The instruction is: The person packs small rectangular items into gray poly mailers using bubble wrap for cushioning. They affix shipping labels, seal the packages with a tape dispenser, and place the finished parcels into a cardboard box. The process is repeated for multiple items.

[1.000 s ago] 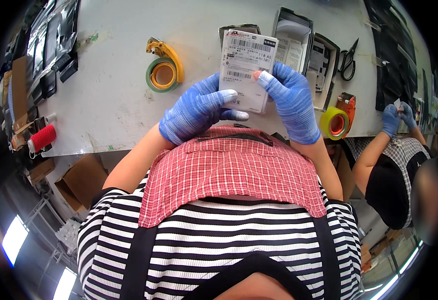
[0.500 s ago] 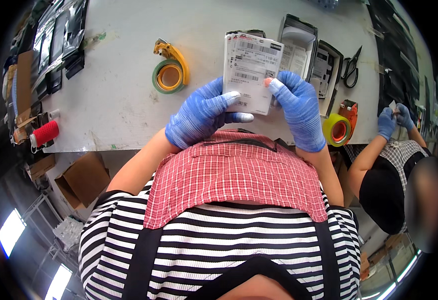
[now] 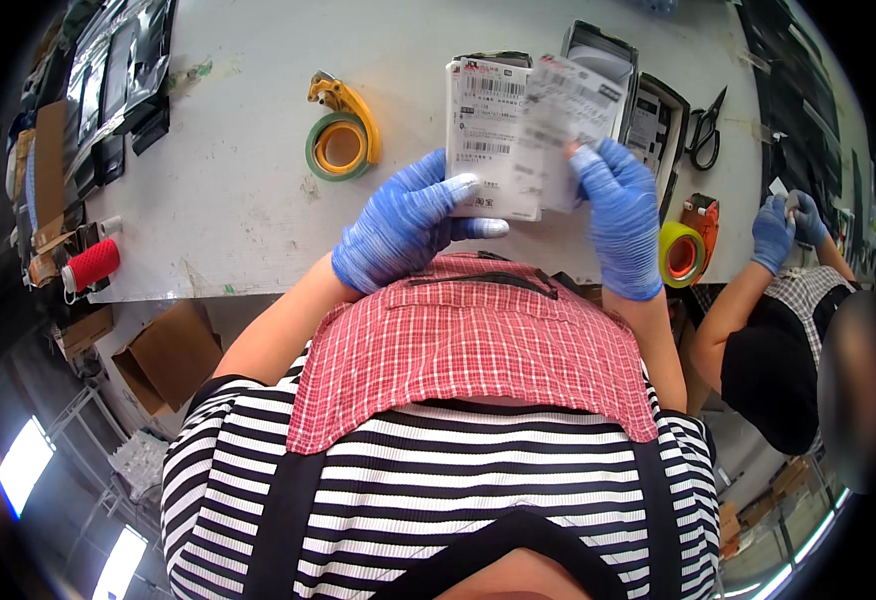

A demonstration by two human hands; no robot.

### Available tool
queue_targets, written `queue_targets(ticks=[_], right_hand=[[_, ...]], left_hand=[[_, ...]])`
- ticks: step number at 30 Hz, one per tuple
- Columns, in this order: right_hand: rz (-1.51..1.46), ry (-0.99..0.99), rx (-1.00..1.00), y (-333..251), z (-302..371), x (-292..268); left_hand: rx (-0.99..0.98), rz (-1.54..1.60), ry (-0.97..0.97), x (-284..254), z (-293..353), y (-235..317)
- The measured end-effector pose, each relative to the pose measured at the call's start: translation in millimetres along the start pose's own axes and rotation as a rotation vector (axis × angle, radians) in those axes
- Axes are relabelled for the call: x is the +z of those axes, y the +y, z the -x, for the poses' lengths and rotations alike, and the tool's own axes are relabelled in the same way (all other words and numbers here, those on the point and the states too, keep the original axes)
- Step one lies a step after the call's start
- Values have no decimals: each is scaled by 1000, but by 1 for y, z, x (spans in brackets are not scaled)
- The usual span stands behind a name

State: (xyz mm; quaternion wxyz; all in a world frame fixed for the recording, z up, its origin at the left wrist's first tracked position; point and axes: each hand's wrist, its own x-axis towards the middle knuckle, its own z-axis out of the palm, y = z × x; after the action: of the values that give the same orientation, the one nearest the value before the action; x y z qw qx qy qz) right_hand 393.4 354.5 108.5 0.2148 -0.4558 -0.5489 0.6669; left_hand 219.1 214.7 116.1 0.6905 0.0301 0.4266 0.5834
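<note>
A: The left hand, in a blue glove, grips the white labelled box from the side, thumb across its lower front, just above the middle of the frame.

B: And the right hand?

A: Also gloved, it pinches a thin white sheet at the box's right edge. The sheet is blurred, so it may be a label or a leaflet.

B: What lies around them?

A: A green-and-yellow tape dispenser sits on the grey table to the upper left. Scissors and a yellow tape roll lie to the right. A red spool is at the far left. Another person's gloved hands work at the right edge.
</note>
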Motion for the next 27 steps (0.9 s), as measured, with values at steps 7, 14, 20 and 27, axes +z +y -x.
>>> queue_targets(ticks=[7,14,20,27], right_hand=[[178,221,-272,10,-12,-30],[281,41,-336,24,-6,-26],[211,-106,-123,1,5,4],[62,-88,-21,9,7,-7]], left_hand=[[-3,-4,-10,2,0,0],[-29,-51,-64,5,-1,-1],[-37,-17,-54,5,-1,-7],[-28,-6,-53,7,2,-8]])
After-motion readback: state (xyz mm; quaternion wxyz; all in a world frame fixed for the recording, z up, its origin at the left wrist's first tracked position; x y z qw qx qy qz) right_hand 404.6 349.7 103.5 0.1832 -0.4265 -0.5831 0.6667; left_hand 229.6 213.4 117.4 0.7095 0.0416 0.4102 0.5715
